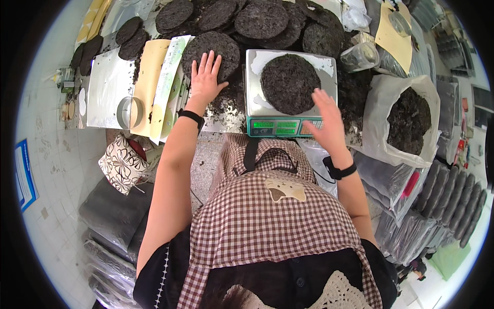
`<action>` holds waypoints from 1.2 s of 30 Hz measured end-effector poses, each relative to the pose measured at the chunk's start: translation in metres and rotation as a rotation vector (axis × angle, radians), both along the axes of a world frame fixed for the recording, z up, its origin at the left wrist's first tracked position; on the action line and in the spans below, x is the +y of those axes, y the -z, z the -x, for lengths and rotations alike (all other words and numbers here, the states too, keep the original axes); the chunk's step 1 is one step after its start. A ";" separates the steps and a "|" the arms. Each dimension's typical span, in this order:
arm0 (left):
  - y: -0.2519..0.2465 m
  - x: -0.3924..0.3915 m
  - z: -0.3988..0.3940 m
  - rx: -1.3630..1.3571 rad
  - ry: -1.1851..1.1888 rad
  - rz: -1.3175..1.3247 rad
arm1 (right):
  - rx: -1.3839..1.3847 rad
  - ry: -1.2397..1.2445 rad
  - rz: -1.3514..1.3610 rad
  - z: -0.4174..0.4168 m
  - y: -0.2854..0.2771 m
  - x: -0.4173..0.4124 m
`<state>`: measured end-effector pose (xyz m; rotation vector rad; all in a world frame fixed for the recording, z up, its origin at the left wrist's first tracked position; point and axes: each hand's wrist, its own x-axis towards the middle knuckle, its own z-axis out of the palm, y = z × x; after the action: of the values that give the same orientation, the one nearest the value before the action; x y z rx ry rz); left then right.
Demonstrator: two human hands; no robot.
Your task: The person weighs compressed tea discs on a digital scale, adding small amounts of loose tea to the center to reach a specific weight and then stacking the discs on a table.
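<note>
My left hand (206, 79) lies spread and flat over a dark round cake (227, 50), which looks like dried seaweed. Its fingers are apart and grip nothing. A digital scale (328, 104) with a steel pan and lit green displays stands in front of me. On its pan rests another dark round cake (290, 83). My right hand (328, 119), slightly blurred, is at the right side of that cake, above the scale's edge and keypad. Nothing is held in it; whether the fingertips touch the cake I cannot tell.
More dark cakes (262, 19) are piled behind the scale. A metal ring (129, 112) and printed paper packaging (170, 85) lie to the left. At right stands a plastic sack (372, 112) of loose dark flakes (410, 121), near a tipped clear cup (359, 58). Wrapped packs (386, 177) are stacked below.
</note>
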<state>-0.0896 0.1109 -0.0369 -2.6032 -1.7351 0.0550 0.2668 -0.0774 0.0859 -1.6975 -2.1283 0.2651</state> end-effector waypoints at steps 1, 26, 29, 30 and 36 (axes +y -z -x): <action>0.001 0.000 -0.002 0.002 -0.021 -0.018 | 0.159 0.117 -0.027 -0.004 -0.002 -0.007; -0.011 0.012 0.038 -0.162 -0.045 0.033 | -0.249 -0.185 0.077 0.004 0.086 0.022; 0.004 0.010 0.049 -0.316 -0.013 0.002 | -0.198 -0.266 -0.043 -0.001 0.063 0.024; 0.011 0.009 0.055 -0.331 0.017 -0.008 | 0.212 -0.087 0.025 0.011 0.035 0.030; 0.017 0.007 0.052 -0.460 0.011 -0.029 | 1.351 0.216 0.003 0.050 -0.022 0.181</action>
<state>-0.1412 0.1183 -0.0537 -2.7593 -1.8140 -0.6096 0.2163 0.1041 0.1075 -1.1129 -0.9215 0.9889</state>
